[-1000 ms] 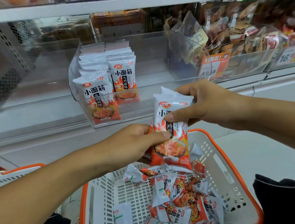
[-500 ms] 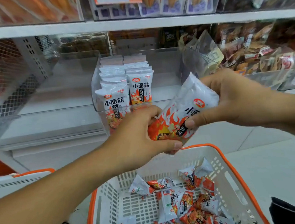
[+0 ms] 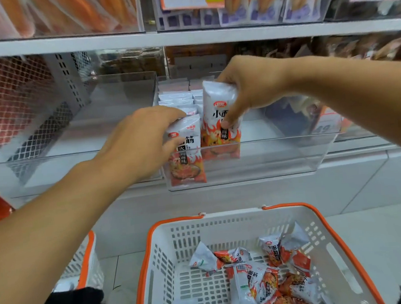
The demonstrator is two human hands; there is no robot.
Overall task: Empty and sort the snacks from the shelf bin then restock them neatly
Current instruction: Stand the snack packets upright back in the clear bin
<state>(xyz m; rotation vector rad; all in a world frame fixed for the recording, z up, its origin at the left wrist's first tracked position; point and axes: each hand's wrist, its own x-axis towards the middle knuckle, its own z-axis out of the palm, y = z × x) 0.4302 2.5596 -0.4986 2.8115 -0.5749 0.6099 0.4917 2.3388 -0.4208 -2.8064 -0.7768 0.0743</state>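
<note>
We hold both hands inside the clear shelf bin [image 3: 256, 169]. Our right hand [image 3: 252, 87] pinches a white-and-orange snack packet [image 3: 219, 116], thumb on its printed face, fingers curled over its top edge. That packet stands upright, long axis vertical, white end up and flame-printed end down, at the front of the right row. Just left of our thumb, our left hand [image 3: 141, 142] grips the front packet of the left row [image 3: 186, 157], fingers over its top, thumb across its face; it also stands upright, print facing us. Below our fingers, the white basket [image 3: 160, 263] with orange rim holds loose packets [image 3: 260, 279] lying at mixed angles.
</note>
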